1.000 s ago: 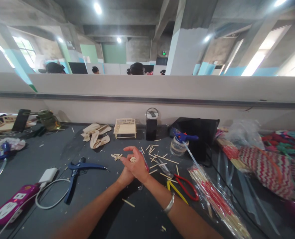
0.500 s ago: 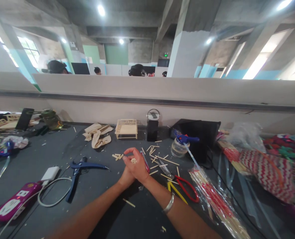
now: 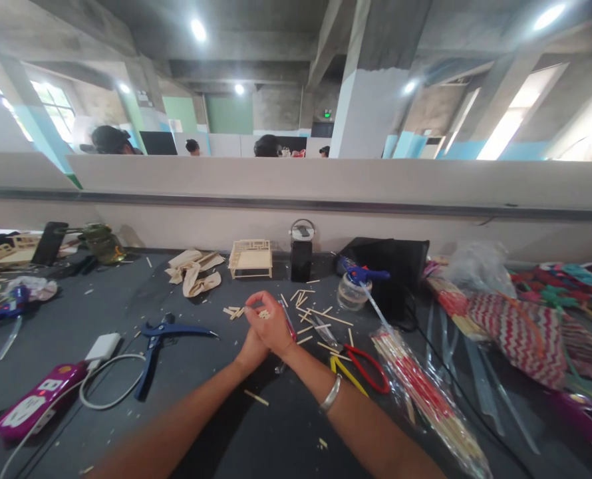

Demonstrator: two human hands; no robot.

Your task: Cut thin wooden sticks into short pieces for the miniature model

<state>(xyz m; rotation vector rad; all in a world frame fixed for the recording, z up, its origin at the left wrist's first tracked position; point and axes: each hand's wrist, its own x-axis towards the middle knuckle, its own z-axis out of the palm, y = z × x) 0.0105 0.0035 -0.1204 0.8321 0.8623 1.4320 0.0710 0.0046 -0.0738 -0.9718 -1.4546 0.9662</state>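
Dark tabletop [image 3: 189, 366] open between left hand [image 3: 252, 351] and blue hand tool [image 3: 156, 330]; loose sticks [image 3: 330, 317] crowd right. Short wooden pieces [image 3: 264, 315] in curled right hand [image 3: 276, 327] (ends up); left grip unclear.

I'm looking over a dark surface [image 3: 211, 432], where loose sticks [image 3: 326, 315] are lying scattered near red scissors [image 3: 378, 382] and a yellow tool [image 3: 350, 376]. Off to the left, a blue cutter [image 3: 152, 346] is resting near a purple power strip [image 3: 44, 402] and a white cable [image 3: 87, 404]. Toward the back, crumpled tan strips [image 3: 196, 283], a miniature bench [image 3: 251, 259], an upright phone [image 3: 301, 261] and a jar [image 3: 350, 296] are sitting in a row. On the right, wrapped skewers [image 3: 426, 392] and zigzag fabric [image 3: 518, 339] are lying.
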